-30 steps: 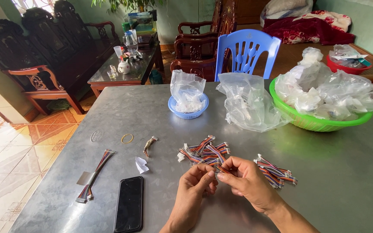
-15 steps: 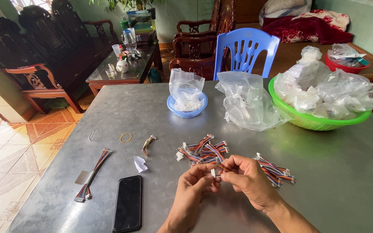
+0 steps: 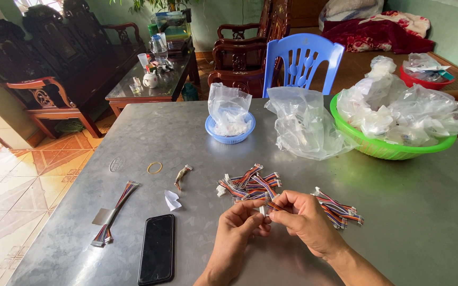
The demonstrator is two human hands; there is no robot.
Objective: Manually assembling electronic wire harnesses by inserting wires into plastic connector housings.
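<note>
Both hands meet low over the grey metal table [image 3: 409, 212]. My left hand [image 3: 237, 230] and my right hand [image 3: 306, 220] pinch the same short multicoloured wire connector [image 3: 265, 208] between their fingertips. Just beyond the fingers lies a loose pile of the same wire connectors [image 3: 250, 184]. A second, smaller bundle of connectors [image 3: 340, 207] rests to the right of my right hand.
A black phone [image 3: 158, 249], a long wire harness [image 3: 115, 212], a paper scrap [image 3: 172, 200] and a rubber band [image 3: 155, 168] lie to the left. Farther back stand a small blue basket [image 3: 230, 135], a clear plastic bag [image 3: 306, 124] and a green basin [image 3: 388, 148] of bagged parts. A blue chair [image 3: 300, 58] is behind the table.
The hands stay together on the connector, with only small finger shifts. The view has drifted slightly.
</note>
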